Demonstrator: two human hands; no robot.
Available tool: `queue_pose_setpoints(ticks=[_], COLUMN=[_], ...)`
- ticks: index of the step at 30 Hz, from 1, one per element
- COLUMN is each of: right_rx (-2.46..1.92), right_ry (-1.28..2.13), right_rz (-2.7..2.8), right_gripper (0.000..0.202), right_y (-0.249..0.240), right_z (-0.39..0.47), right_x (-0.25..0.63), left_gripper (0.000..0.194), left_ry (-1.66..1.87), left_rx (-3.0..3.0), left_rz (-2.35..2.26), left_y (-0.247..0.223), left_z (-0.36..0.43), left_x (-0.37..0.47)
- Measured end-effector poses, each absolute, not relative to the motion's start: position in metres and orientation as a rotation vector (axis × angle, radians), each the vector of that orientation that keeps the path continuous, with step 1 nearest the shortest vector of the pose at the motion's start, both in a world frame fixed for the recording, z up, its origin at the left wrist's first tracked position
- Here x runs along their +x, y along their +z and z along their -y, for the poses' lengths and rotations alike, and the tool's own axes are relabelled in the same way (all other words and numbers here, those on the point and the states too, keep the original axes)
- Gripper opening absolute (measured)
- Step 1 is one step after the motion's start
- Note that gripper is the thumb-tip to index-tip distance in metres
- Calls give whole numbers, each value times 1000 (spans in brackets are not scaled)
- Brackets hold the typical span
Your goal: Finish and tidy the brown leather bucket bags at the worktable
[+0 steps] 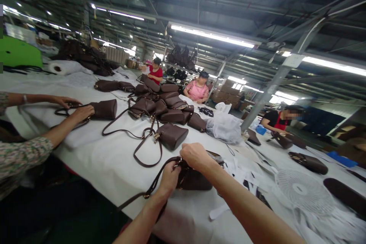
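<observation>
— What's the room like?

— A long workshop under strip lights, with a white-covered desk [94, 160] running away from the camera and other people seated along it.

— And the thing in hand?

— A brown bag [194, 178] at the near edge of the desk, right in front of the wearer. Its long axis runs roughly left to right, and its strap [137, 197] trails off to the lower left, over the desk edge.

— Which hand is on it?

— Both. The left hand [169, 178] is clenched at the bag's left end, where the strap joins; its fingers [171, 167] curl round the strap there. The right hand [196, 156] sits on top, fingers folded down over the upper rim. So the bag lies directly under the right hand and just to the right of the left one.

— What's beside it?

— Just beyond, another bag [171, 135] lies with its strap looped toward the wearer. Farther back is a heap of bags [160, 103]. To the left, a co-worker's hands [76, 108] rest on one more bag [104, 109]. To the right lie a clear plastic sack [224, 127], paper slips [243, 175] and a white fan guard [304, 191].
</observation>
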State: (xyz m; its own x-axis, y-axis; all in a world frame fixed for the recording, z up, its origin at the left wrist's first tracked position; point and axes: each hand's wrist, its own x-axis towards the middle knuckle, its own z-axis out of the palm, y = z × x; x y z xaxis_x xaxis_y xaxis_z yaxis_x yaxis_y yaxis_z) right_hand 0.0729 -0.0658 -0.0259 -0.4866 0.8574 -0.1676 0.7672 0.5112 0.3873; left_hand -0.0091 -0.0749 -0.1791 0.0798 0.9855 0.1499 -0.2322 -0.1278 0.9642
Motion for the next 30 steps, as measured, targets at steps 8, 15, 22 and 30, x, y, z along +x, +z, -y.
queue_pose_setpoints(ticks=[8, 15, 22, 30], right_rx=[1418, 1486, 1441, 1282], right_ry=[312, 22, -95, 311], right_rz=[-2447, -2733, -2814, -2742], right_gripper=[18, 32, 28, 16], right_y=[-39, -27, -31, -55], right_z=[61, 69, 85, 94], right_x=[69, 94, 94, 85], left_gripper=[12, 8, 12, 17], left_ry=[1371, 1199, 1062, 1152], left_rx=[1106, 1281, 1349, 1330], left_rz=[-1036, -976, -837, -736], left_y=[-169, -171, -156, -151], left_z=[65, 73, 91, 96], left_x=[-5, -35, -83, -71])
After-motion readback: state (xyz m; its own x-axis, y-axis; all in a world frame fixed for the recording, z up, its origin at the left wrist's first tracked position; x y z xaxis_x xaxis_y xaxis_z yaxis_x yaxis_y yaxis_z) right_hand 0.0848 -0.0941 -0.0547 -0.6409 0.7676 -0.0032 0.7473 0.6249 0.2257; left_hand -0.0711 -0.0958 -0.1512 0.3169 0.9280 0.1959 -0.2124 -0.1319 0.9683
